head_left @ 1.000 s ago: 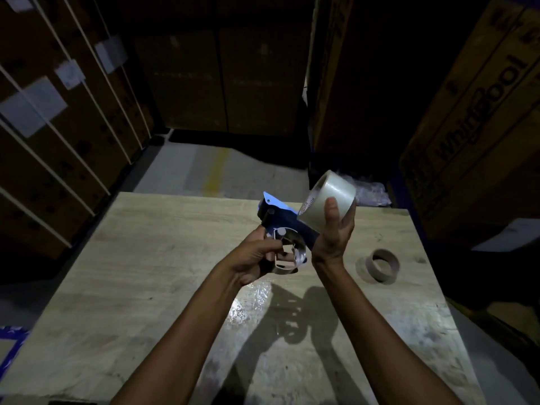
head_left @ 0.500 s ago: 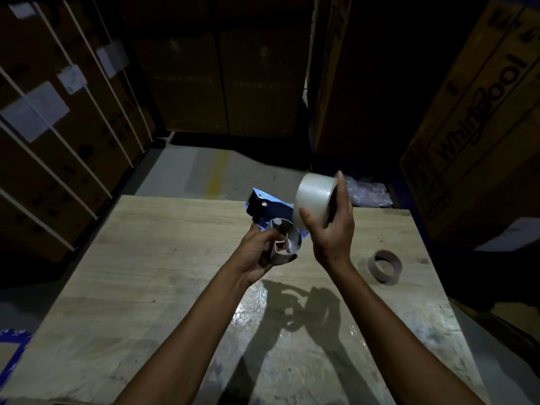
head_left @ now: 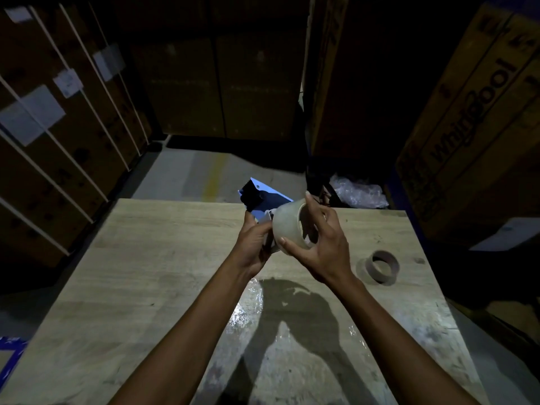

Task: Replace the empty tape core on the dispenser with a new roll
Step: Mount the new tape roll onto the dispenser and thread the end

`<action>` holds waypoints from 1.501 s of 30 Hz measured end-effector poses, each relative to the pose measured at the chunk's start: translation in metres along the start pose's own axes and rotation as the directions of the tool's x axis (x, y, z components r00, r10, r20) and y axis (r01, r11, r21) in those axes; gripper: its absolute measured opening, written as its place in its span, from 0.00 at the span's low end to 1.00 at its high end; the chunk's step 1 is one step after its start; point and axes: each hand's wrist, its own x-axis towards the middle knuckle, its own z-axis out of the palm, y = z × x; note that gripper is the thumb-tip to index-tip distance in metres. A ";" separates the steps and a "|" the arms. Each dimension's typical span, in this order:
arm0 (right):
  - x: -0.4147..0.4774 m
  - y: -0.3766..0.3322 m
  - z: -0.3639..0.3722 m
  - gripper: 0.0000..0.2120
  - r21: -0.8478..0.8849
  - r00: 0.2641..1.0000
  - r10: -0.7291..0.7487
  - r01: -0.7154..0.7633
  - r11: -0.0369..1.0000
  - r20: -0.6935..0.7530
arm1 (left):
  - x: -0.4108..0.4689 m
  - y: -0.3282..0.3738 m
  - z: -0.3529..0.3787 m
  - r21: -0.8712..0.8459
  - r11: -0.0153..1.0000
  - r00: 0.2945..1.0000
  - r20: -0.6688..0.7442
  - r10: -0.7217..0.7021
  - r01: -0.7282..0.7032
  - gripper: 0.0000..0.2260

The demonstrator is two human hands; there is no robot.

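Above the wooden table, my left hand grips the blue tape dispenser, whose black toothed end points away from me. My right hand holds a new roll of clear tape by its rim, thumb below and fingers over the top. The roll sits against the dispenser's side and hides the spindle; whether it is seated on it I cannot tell. An empty brown tape core lies flat on the table to the right of my hands.
Tall cardboard boxes stand close on the right, strapped cartons on the left. Crumpled clear plastic lies beyond the table's far edge. Grey floor with a yellow line shows behind the table.
My right hand has turned the tape roll and brought it leftward and down against the dispenser. The spindle seen earlier is now covered by the roll. The empty core has not moved.
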 end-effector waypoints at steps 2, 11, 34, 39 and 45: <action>0.001 0.000 0.004 0.48 0.096 0.999 0.041 -0.042 0.995 0.016 | -0.001 0.001 0.000 0.015 1.000 1.000 0.021 0.008 -0.009 0.25; 0.003 0.000 0.024 0.44 0.417 0.961 0.263 -0.276 0.866 0.090 | -0.007 0.007 0.001 0.066 0.997 0.995 0.101 0.025 -0.031 0.29; 0.010 0.001 0.039 0.39 0.608 0.903 0.375 -0.422 0.672 0.211 | -0.010 0.009 -0.016 0.131 0.976 0.981 0.109 0.161 -0.174 0.25; 0.014 -0.002 0.037 0.41 0.534 0.926 0.344 -0.371 0.760 0.153 | -0.011 0.016 -0.015 0.221 0.951 0.975 0.105 0.195 -0.215 0.26; 0.019 -0.006 0.039 0.39 0.549 0.907 0.383 -0.412 0.727 0.174 | -0.008 0.022 -0.016 0.306 0.917 0.965 0.130 0.228 -0.258 0.33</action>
